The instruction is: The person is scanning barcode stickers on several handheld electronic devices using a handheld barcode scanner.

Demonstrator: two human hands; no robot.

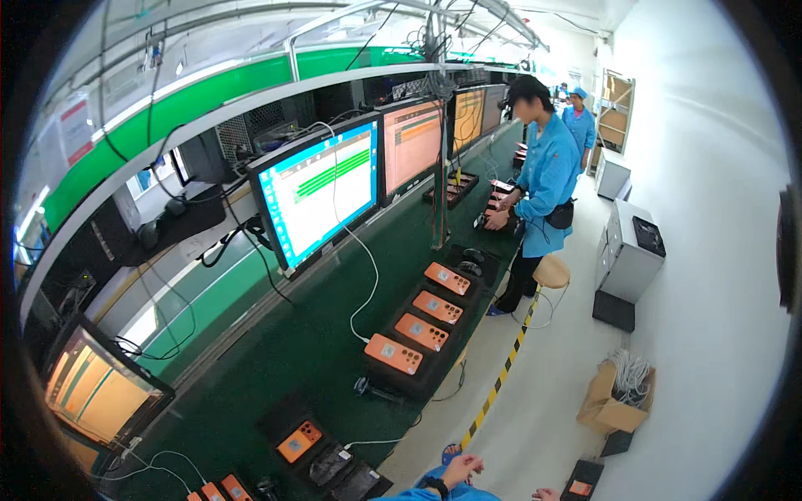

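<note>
My left hand (462, 472), with a black band at the wrist, is in the air beyond the bench's front edge. Its fingers are loosely bent and apart, with nothing visible in them. Of my right hand (547, 494) only a small part shows at the lower edge, its fingers mostly cut off. Close to its right is a black tray (578, 493) with an orange phone (582, 487); I cannot tell whether the hand touches it. On the bench left of my left hand, another black tray (271, 426) holds an orange phone (299, 441) and dark phones (330, 464).
Several orange phones (422, 331) lie in a long black tray on the green bench (309, 334), one wired by a white cable. Monitors (322, 188) line the back. A co-worker (547, 175) handles phones farther along. A stool (551, 271), cabinet (631, 250) and cable box (618, 397) stand rightward.
</note>
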